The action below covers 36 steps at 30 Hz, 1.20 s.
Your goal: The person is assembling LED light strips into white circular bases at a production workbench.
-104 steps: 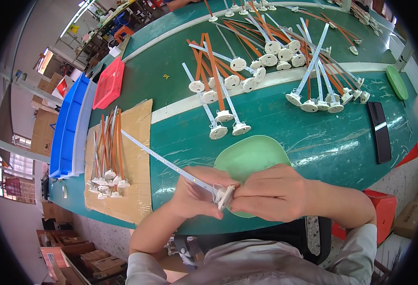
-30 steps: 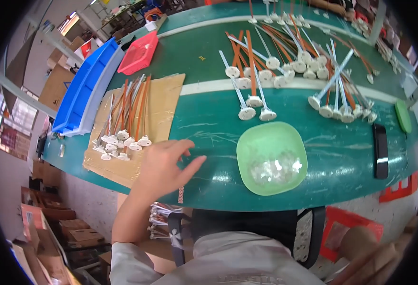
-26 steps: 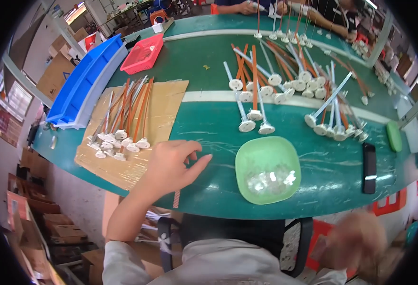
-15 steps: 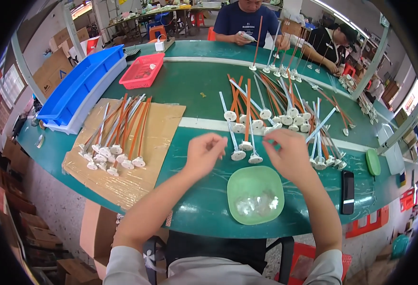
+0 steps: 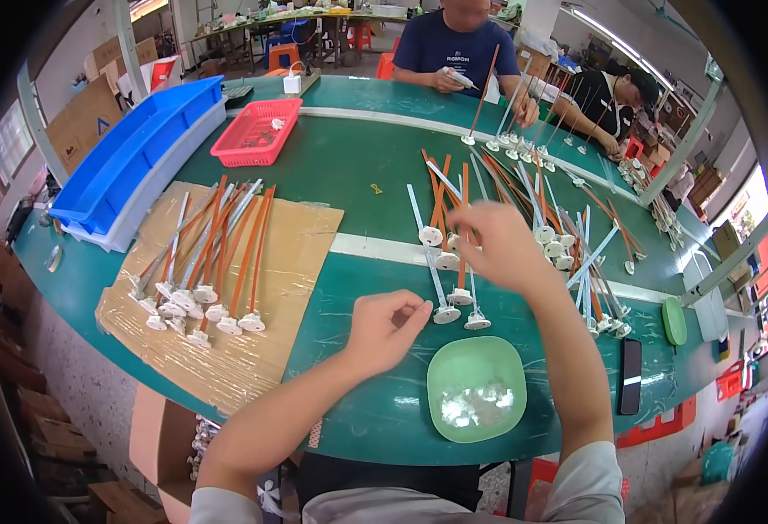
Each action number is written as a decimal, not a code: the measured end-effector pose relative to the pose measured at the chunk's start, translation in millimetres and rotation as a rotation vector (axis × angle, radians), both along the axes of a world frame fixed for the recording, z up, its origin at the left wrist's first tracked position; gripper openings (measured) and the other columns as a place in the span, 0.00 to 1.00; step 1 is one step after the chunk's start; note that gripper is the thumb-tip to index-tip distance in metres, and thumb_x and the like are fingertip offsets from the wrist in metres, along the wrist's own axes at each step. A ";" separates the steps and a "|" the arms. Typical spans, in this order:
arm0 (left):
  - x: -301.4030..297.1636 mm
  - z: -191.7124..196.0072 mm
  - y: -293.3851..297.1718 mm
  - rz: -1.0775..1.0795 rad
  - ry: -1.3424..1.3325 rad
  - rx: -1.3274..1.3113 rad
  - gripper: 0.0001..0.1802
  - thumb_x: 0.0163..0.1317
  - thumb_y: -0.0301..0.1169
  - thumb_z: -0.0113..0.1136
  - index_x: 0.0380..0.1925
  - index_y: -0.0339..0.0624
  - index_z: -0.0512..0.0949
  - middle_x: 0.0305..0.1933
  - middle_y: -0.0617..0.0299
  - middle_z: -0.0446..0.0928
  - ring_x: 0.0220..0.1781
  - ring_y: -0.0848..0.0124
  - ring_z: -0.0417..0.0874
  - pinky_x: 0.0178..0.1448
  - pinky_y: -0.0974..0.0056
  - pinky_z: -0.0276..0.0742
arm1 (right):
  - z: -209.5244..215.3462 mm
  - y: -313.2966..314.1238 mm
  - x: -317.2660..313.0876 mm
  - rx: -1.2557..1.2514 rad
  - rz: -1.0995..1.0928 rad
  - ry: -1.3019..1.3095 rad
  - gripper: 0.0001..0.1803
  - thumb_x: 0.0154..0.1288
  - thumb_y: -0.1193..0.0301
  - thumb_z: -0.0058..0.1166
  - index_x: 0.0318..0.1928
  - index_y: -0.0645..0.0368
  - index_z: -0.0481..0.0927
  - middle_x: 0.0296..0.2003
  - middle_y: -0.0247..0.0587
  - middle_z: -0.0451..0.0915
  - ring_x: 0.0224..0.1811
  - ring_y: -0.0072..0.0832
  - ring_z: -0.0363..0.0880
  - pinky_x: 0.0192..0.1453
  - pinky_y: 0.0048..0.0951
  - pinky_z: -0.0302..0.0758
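Observation:
Over the green table (image 5: 375, 428), my left hand (image 5: 384, 330) is closed, thumb and forefinger close together near the green bowl (image 5: 436, 397). Whatever may be in that pinch is too small to make out. Small clear and whitish bits lie in the bowl. Farther off, my right hand (image 5: 506, 244) reaches over the strips with its fingers bent and slightly blurred; an orange strip (image 5: 465, 188) stands by its fingertips, and a grip on it cannot be made out. Below the fingers, strips rest on round white bases (image 5: 446, 314). Part of the strip pile is hidden by that hand.
Left, a cardboard sheet (image 5: 301, 262) holds a bundle of orange and silver strips (image 5: 218, 236). Behind are a blue tray (image 5: 131, 166) and red basket (image 5: 249, 157). A phone (image 5: 630, 375) lies right. Two people (image 5: 458, 52) work across the table.
My left hand has moved down, nearer the bowl. My right hand has gone up and left over the standing strips. The view has shifted slightly.

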State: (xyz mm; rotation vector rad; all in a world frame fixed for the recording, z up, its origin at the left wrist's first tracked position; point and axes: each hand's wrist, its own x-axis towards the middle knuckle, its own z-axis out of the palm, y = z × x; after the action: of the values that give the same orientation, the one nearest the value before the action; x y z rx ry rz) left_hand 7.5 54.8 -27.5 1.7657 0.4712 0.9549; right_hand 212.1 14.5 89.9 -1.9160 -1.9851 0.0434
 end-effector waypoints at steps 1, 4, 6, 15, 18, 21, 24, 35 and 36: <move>-3.1 1.0 1.1 0.007 0.000 0.060 0.06 0.64 0.26 0.65 0.29 0.34 0.81 0.22 0.65 0.79 0.22 0.82 0.77 0.26 0.74 0.71 | -2.0 -13.1 -6.9 -0.122 0.004 -0.003 0.19 0.51 0.80 0.60 0.47 0.56 0.84 0.46 0.46 0.83 0.47 0.44 0.83 0.52 0.41 0.79; 1.8 3.7 -1.0 -0.025 0.008 0.133 0.06 0.63 0.25 0.65 0.28 0.34 0.81 0.21 0.64 0.79 0.21 0.82 0.76 0.26 0.73 0.70 | -26.7 -47.5 -12.7 -0.095 0.015 -0.142 0.19 0.50 0.79 0.62 0.46 0.56 0.83 0.46 0.44 0.83 0.47 0.42 0.82 0.51 0.41 0.80; 4.3 6.1 -4.6 -0.056 0.029 0.152 0.06 0.62 0.25 0.66 0.28 0.34 0.81 0.21 0.63 0.79 0.21 0.82 0.76 0.25 0.73 0.70 | -43.8 -50.1 -6.0 -0.081 -0.026 -0.189 0.20 0.49 0.77 0.64 0.47 0.54 0.83 0.47 0.41 0.81 0.47 0.41 0.81 0.50 0.41 0.80; 0.8 13.4 -21.7 -0.088 0.055 0.361 0.05 0.59 0.25 0.67 0.28 0.34 0.81 0.21 0.62 0.79 0.21 0.77 0.79 0.26 0.71 0.73 | -56.6 -75.2 -4.7 0.122 -0.096 -0.147 0.16 0.52 0.76 0.66 0.43 0.56 0.81 0.39 0.39 0.79 0.43 0.40 0.83 0.44 0.39 0.80; -2.1 16.9 -28.8 -0.093 0.056 0.288 0.05 0.62 0.26 0.66 0.31 0.35 0.82 0.27 0.59 0.82 0.28 0.75 0.83 0.34 0.70 0.78 | -56.9 -113.6 -19.2 0.455 -0.035 0.198 0.19 0.48 0.74 0.72 0.42 0.60 0.81 0.37 0.42 0.82 0.40 0.40 0.84 0.42 0.36 0.81; -5.2 23.0 -44.2 -0.417 0.023 -0.195 0.10 0.65 0.27 0.65 0.45 0.36 0.80 0.43 0.56 0.83 0.43 0.73 0.84 0.49 0.67 0.79 | -71.3 -134.0 -27.0 0.646 0.092 0.213 0.23 0.43 0.73 0.76 0.42 0.62 0.81 0.38 0.47 0.85 0.40 0.41 0.85 0.42 0.34 0.81; -8.7 33.5 -59.8 -0.682 -0.061 -0.543 0.15 0.69 0.24 0.59 0.53 0.38 0.73 0.52 0.55 0.80 0.54 0.71 0.81 0.57 0.65 0.78 | -73.9 -137.3 -38.1 0.734 0.193 0.255 0.24 0.42 0.73 0.77 0.42 0.63 0.81 0.41 0.49 0.85 0.42 0.43 0.85 0.44 0.35 0.82; -11.4 25.3 -58.6 -0.912 -0.245 -0.778 0.23 0.65 0.13 0.57 0.54 0.43 0.62 0.63 0.48 0.74 0.62 0.68 0.77 0.62 0.60 0.77 | -80.6 -151.0 -48.6 0.786 0.287 0.077 0.19 0.42 0.74 0.74 0.40 0.58 0.84 0.43 0.37 0.84 0.37 0.36 0.79 0.35 0.31 0.77; -12.0 27.2 -58.8 -0.909 -0.245 -0.783 0.23 0.65 0.13 0.57 0.54 0.43 0.62 0.63 0.48 0.74 0.62 0.68 0.77 0.62 0.60 0.77 | -81.5 -152.8 -49.1 0.783 0.287 0.081 0.19 0.42 0.74 0.74 0.40 0.58 0.84 0.43 0.37 0.84 0.37 0.36 0.79 0.35 0.31 0.77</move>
State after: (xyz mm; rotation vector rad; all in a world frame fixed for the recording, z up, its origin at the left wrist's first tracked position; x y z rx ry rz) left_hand -4.5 -4.0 -0.3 0.9376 -0.1374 0.2461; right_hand 162.9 -138.4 8.4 -1.1120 -1.8195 -0.4951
